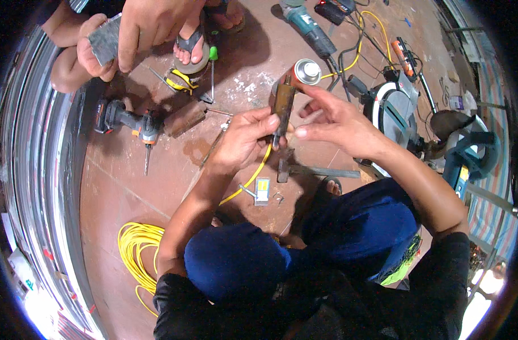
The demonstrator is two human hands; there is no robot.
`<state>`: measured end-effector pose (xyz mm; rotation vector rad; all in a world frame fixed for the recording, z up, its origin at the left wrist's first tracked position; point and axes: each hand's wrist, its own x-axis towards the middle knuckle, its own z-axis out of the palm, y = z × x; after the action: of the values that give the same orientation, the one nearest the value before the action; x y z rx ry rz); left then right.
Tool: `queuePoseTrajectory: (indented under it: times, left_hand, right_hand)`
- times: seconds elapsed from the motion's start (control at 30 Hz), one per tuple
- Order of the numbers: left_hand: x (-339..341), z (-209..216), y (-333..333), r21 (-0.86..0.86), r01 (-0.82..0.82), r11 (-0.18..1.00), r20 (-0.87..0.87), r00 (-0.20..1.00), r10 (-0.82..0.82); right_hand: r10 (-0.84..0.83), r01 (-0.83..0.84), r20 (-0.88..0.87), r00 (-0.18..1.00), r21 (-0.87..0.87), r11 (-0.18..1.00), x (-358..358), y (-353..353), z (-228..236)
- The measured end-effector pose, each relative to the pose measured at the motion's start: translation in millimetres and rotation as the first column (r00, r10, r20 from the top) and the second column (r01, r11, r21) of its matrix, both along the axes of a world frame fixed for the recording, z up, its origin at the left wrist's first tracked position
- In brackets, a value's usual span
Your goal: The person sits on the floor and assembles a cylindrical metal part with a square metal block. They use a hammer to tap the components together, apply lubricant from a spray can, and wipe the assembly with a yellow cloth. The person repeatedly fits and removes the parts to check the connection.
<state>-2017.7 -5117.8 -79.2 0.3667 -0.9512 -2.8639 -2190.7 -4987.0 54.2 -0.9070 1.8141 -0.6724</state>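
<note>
My left hand (244, 139) is closed on a brown, rusty-looking metal piece (284, 101), held upright at mid-view. A dark rod end sticks out of its lower end by my fingertips. My right hand (341, 122) is just right of it, fingers apart and curved, the thumb pointing at the piece; whether a fingertip touches it I cannot tell. By the piece's top and my right index finger is a can (307, 72) with a silvery end and an orange side. Below my hands, a dark flat bar (283, 167) lies above a small card-like packet (262, 191).
At upper left another person's hands (140, 34) hold a grey flat piece (104, 41). A cordless drill (128, 123), brown block (185, 118) and yellow tape measure (182, 80) lie left. An angle grinder (309, 31) and saw (392, 107) are right. Yellow cable (135, 243) coils lower left.
</note>
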Motion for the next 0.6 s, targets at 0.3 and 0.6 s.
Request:
queuePoseTrajectory:
  times: [0.3, 0.6]
  left_hand:
    - [17, 26, 29, 0.27, 0.056, 0.961, -0.12, 0.992, -0.024]
    - [16, 26, 30, 0.399, 0.187, 0.898, -0.23, 0.968, -0.099]
  right_hand:
    - [-0.006, 0.067, 0.194, 0.981, -0.309, 0.949, 16, -12, -6]
    - [-0.087, 0.138, 0.187, 0.978, -0.278, 0.951, 10, -7, -10]
